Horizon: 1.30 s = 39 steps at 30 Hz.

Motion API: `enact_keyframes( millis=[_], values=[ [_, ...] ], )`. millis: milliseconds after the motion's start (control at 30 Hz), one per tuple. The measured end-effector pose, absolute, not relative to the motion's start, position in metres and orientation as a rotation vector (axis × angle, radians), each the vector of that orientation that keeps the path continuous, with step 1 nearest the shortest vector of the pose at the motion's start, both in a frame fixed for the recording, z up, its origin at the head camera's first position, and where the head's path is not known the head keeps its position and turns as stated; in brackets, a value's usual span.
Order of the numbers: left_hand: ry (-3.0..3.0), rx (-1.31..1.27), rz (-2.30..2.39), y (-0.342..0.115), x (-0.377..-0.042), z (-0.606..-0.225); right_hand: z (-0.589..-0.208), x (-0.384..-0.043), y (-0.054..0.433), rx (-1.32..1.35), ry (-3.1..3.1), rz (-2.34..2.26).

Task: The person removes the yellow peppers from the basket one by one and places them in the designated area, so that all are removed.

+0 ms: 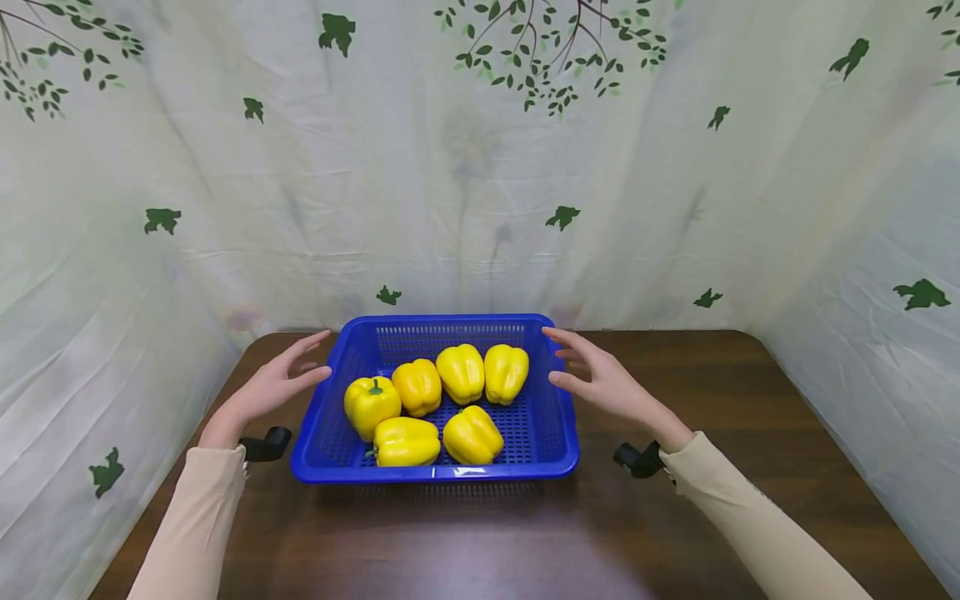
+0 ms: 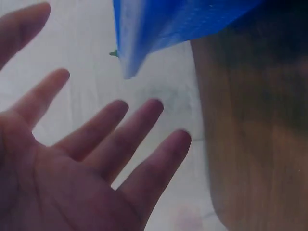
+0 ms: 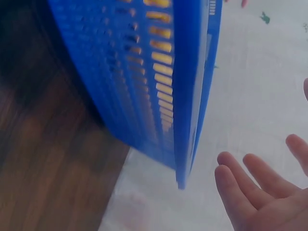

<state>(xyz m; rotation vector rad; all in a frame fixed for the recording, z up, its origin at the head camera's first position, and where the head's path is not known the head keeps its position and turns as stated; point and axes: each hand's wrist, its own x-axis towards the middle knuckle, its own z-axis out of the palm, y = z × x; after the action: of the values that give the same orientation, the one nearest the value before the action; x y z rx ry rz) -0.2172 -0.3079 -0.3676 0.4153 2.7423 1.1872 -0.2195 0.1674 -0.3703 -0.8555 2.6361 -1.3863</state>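
A blue plastic basket (image 1: 536,433) with slotted walls stands on the table, holding several yellow bell peppers (image 1: 461,373). One pepper at the left (image 1: 372,407) shows its green stem upward; others lie on their sides. My left hand (image 1: 273,387) is beside the basket's left rim, fingers spread and holding nothing. Off the right rim is my right hand (image 1: 603,379), its fingers relaxed and bare of any object. The left wrist view shows a gap between the fingers and the basket wall (image 2: 159,29). Yellow shows through the slots of the basket wall (image 3: 144,72) in the right wrist view.
The dark brown wooden table (image 1: 675,517) extends in front of the basket and to both sides. A pale curtain (image 1: 480,208) printed with leaves hangs right behind the table and along its sides. Black wrist cameras (image 1: 639,458) sit on both wrists.
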Motion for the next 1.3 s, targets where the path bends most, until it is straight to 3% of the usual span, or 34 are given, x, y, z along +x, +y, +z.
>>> enact_keyframes(
  millis=[1300],
  values=[
    [2.217,0.337,1.663,-0.303,-0.231,-0.425,-0.373,-0.214,0.115,-0.812,2.084,-1.367]
  ],
)
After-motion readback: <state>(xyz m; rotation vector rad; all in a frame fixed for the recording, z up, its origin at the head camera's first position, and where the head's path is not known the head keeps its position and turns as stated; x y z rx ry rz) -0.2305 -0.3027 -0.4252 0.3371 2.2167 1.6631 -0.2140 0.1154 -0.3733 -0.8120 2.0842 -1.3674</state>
